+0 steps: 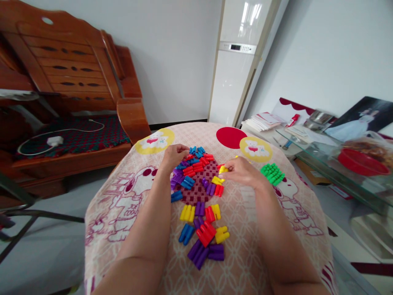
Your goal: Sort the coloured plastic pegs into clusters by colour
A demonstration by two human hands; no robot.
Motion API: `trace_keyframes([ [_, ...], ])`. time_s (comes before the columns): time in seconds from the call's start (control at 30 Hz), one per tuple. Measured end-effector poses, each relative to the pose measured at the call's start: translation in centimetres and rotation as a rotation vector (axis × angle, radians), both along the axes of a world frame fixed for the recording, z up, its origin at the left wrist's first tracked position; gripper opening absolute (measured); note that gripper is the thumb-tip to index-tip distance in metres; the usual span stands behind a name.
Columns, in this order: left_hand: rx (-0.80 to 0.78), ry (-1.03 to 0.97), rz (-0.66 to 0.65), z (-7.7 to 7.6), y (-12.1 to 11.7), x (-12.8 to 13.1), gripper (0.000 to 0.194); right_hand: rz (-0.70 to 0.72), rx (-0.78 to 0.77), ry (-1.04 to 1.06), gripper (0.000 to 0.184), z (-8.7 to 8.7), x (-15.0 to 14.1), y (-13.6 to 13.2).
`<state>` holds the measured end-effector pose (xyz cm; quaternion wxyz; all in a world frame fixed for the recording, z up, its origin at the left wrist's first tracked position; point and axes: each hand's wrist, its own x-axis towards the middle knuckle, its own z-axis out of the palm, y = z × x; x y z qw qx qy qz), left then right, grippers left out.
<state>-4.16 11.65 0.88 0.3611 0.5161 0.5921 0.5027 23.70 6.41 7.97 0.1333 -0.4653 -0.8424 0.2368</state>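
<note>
At the far left edge of a pile of plastic blocks, my left hand (176,156) is closed, its fingertips beside the blue blocks (193,150); what they grip, if anything, is hidden. My right hand (241,171) pinches a yellow block (223,172) at the pile's right side. The blocks look like short round-ended tubes joined side by side. Red blocks (195,167) lie mid-pile, with purple blocks (176,178) along its left. Closer to me are a yellow block (187,213), a large red block (206,233) and a purple block (198,254).
Green blocks (272,174) form a neat group right of my right hand. A patterned cloth covers the round table (245,262). A wooden bench (76,73) stands at left, a white cabinet-like appliance (233,78) behind. A glass shelf (325,159) holds a red bowl (364,163) at right.
</note>
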Motion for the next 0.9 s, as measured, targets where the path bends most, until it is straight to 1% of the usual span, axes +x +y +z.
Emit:
trace_keyframes([
  [0.07,-0.001,-0.005,-0.002,0.1,0.0,0.1,0.016,-0.174,-0.028,0.114,0.024,-0.1,2.9,1.3],
  [0.13,-0.002,-0.002,-0.005,0.1,-0.1,0.2,0.016,-0.411,-0.11,0.176,0.023,-0.8,5.5,2.4],
  [0.2,-0.006,0.007,-0.005,0.2,0.0,0.3,0.016,-0.585,-0.187,0.146,0.025,-1.6,7.3,3.2],
  [0.27,-0.009,0.014,-0.003,0.2,0.0,0.3,0.016,-0.676,-0.253,0.088,0.023,-2.4,8.1,3.7],
  [0.33,-0.013,0.015,-0.006,0.1,0.0,0.2,0.017,-0.7,-0.315,0.056,0.023,-2.9,8.2,3.9],
  [0.47,-0.019,0.01,-0.011,0.1,0.1,0.2,0.016,-0.676,-0.407,0.023,0.026,-3.5,7.4,3.8],
  [0.57,-0.014,0.009,-0.013,0.0,0.2,0.2,0.014,-0.66,-0.401,-0.062,0.029,-3.7,7.2,3.8],
  [0.73,-0.024,0.005,-0.019,0.0,0.2,0.1,0.015,-0.619,-0.39,-0.224,0.033,-3.8,8.1,3.8],
  [0.9,-0.032,0.004,-0.019,0.2,0.1,0.2,0.015,-0.663,-0.469,-0.175,0.034,-4.2,8.3,4.0],
])
